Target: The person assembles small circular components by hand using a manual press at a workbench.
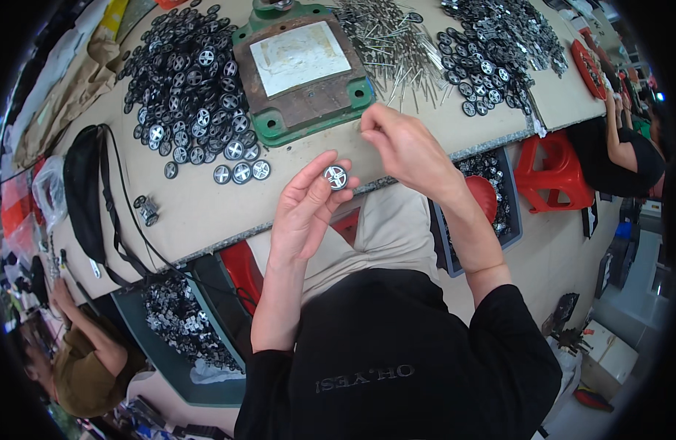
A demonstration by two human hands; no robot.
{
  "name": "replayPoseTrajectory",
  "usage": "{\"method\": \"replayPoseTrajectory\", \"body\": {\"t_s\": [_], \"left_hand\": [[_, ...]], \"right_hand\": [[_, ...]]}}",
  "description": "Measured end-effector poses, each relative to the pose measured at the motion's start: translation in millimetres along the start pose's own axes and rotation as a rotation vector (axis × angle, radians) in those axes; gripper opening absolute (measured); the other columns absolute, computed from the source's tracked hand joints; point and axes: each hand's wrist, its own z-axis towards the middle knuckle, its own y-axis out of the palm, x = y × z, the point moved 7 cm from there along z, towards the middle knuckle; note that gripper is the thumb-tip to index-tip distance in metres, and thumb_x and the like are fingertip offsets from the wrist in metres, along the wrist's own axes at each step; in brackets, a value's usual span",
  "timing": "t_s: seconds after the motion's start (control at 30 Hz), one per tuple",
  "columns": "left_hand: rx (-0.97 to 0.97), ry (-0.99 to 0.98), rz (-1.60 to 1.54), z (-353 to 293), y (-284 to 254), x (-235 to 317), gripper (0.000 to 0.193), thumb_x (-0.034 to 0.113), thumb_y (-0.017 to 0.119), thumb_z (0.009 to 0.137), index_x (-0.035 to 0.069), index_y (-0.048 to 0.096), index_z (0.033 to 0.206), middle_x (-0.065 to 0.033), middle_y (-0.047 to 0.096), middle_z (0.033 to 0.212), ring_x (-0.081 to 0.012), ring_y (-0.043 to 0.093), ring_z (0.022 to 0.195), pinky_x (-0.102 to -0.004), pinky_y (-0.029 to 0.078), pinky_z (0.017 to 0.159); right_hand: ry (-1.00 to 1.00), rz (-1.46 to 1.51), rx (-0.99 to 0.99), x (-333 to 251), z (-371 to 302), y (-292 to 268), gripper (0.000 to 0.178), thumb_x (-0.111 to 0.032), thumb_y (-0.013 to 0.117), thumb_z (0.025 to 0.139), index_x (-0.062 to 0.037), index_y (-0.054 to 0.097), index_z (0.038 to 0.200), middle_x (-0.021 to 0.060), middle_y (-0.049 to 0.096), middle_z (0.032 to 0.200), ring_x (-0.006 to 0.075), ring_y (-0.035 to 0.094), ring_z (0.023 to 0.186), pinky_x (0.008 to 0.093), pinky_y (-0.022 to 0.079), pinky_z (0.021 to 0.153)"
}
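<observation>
My left hand (302, 209) is closed on a small black toy wheel (336, 177) with silver spokes, its spoked face turned up between thumb and fingers. To its right, my right hand (411, 150) hovers over the table edge with curled fingers and the thumb drawn in; anything in that pinch is hidden. Just beyond both hands stands a green cast-metal base (305, 128) with a white plate (300, 59) on top. A large heap of the same wheels (187, 88) lies left of it, and three loose wheels (241, 172) sit nearest my left hand.
Thin metal pins (407, 62) are heaped right of the base, beside more wheels (470, 92) and small grey parts (517, 33). A black strapped pouch (85, 183) and cable lie left. Below are parts bins (239, 359), a red scoop (481, 198) and a red stool (550, 176). People work at both sides.
</observation>
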Motion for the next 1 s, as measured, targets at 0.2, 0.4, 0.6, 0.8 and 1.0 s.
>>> {"method": "replayPoseTrajectory", "body": {"t_s": [0.2,0.4,0.6,0.8,1.0], "left_hand": [[-0.004,-0.012,-0.001,0.7,-0.6,-3.7,0.036,0.006,0.051,0.090,-0.002,0.045,0.124,-0.0166,0.055,0.116,-0.0253,0.059,0.099,-0.0308,0.051,0.084],[-0.037,0.009,-0.005,0.7,-1.4,-4.2,0.034,0.005,0.051,0.089,-0.002,0.048,0.122,-0.0154,0.057,0.112,-0.0243,0.059,0.098,-0.0308,0.050,0.084],[-0.005,0.062,0.041,0.6,-3.1,-4.5,0.034,0.004,0.053,0.088,-0.002,0.048,0.122,-0.0140,0.058,0.111,-0.0217,0.058,0.099,-0.0310,0.049,0.086],[-0.014,0.083,0.117,1.5,-0.3,-6.1,0.033,0.003,0.053,0.088,-0.003,0.049,0.120,-0.0136,0.058,0.111,-0.0193,0.058,0.099,-0.0306,0.047,0.087],[0.040,0.006,0.089,2.1,-4.4,-5.5,0.030,0.004,0.051,0.089,-0.004,0.050,0.118,-0.0141,0.057,0.112,-0.0216,0.060,0.095,-0.0303,0.049,0.083]], "right_hand": [[0.305,1.020,-0.034,-4.1,-22.1,13.4,0.014,-0.008,0.057,0.088,0.0012,0.055,0.098,0.0009,0.061,0.080,0.0020,0.052,0.069,0.0163,0.040,0.058],[0.307,1.099,0.010,0.5,-30.0,31.1,0.012,-0.007,0.056,0.088,0.0001,0.055,0.098,0.0040,0.063,0.083,0.0028,0.053,0.067,0.0159,0.041,0.058],[-0.070,0.480,0.200,-27.9,-36.3,12.2,0.008,0.001,0.059,0.082,0.0007,0.059,0.090,0.0068,0.065,0.081,0.0097,0.062,0.069,0.0203,0.047,0.056],[0.002,0.650,0.240,-16.9,-40.9,15.4,0.008,0.002,0.060,0.081,0.0021,0.060,0.089,0.0081,0.065,0.080,0.0127,0.064,0.072,0.0234,0.052,0.061],[0.284,0.970,0.030,0.8,-29.2,11.3,0.012,-0.002,0.060,0.082,0.0011,0.061,0.094,0.0059,0.065,0.086,0.0092,0.061,0.070,0.0203,0.048,0.056]]}}
